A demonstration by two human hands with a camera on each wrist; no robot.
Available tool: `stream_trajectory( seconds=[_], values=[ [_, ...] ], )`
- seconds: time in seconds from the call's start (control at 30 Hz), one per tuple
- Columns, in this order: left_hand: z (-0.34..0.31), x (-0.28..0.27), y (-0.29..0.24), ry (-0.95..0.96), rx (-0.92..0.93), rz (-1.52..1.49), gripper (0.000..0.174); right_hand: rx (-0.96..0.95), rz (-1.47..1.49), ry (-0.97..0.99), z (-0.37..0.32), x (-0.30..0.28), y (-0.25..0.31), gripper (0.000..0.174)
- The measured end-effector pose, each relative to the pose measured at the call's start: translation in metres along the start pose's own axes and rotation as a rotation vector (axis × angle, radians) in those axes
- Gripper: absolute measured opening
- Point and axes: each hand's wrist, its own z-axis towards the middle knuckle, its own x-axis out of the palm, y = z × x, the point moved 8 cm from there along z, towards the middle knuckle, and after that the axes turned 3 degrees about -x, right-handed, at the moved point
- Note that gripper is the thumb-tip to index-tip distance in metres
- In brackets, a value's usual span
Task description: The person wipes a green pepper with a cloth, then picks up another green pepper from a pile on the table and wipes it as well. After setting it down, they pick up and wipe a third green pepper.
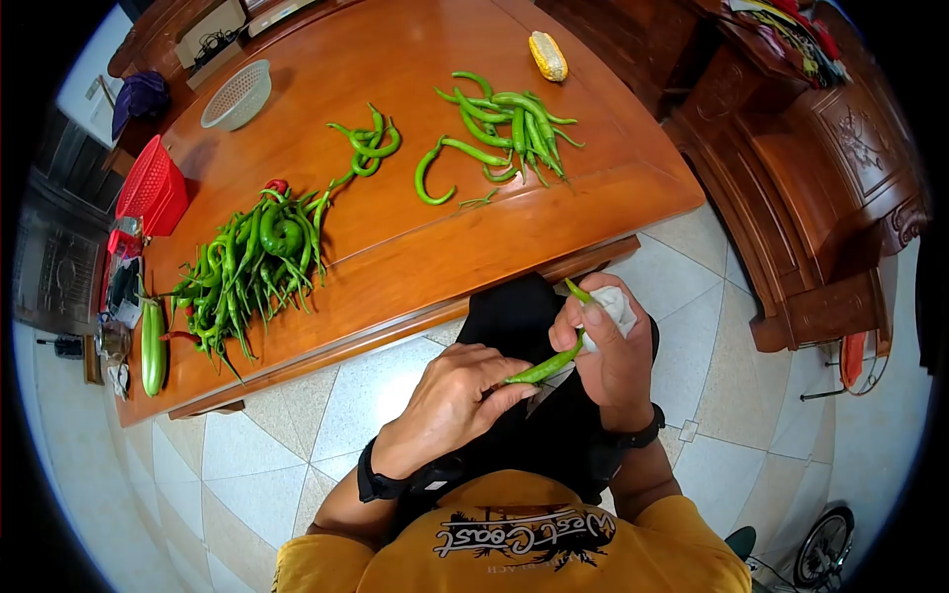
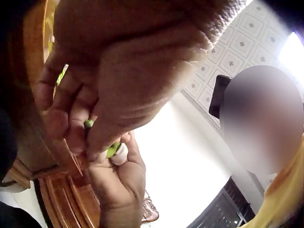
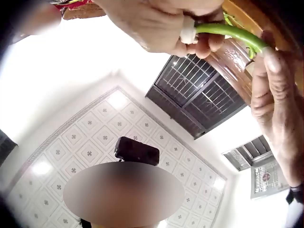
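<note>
Over the lap, both hands hold one long green chili pepper [image 1: 542,370]. My left hand [image 1: 445,403] pinches its lower end between thumb and fingers. My right hand [image 1: 618,364] grips the other end, with a crumpled white cloth or tissue [image 1: 619,308] in its palm. In the right wrist view, the pepper [image 3: 232,32] stretches between the hands, and the white wad [image 3: 188,31] wraps against it at the right-hand side. In the left wrist view, my left hand [image 2: 118,90] hides most of the pepper [image 2: 113,150].
On the wooden table [image 1: 366,267] lie a big heap of green peppers [image 1: 247,259], a small group [image 1: 371,150] and a looser pile [image 1: 529,124]. A corn cob [image 1: 547,56], white basket [image 1: 237,96], red basket [image 1: 153,188] and long green vegetable [image 1: 153,346] sit around them.
</note>
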Motion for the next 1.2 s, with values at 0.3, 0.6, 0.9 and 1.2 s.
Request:
stream_trajectory(
  seconds=[0.3, 0.6, 0.9, 1.2],
  values=[
    [0.003, -0.008, 0.0, -0.149, -0.014, -0.047, 0.018, 0.095, -0.095, 0.039, -0.008, 0.003, -0.021, 0.023],
    [0.002, 0.003, 0.005, -0.01, -0.047, -0.169, 0.02, 0.181, 0.212, 0.15, -0.008, 0.013, -0.029, 0.024],
    [0.004, -0.002, -0.001, -0.092, 0.019, -0.175, 0.022, 0.188, 0.251, 0.116, -0.008, 0.012, -0.023, 0.022],
    [0.002, -0.006, 0.008, -0.116, -0.039, -0.219, 0.02, 0.139, 0.214, 0.103, -0.005, 0.006, -0.02, 0.019]
  ],
)
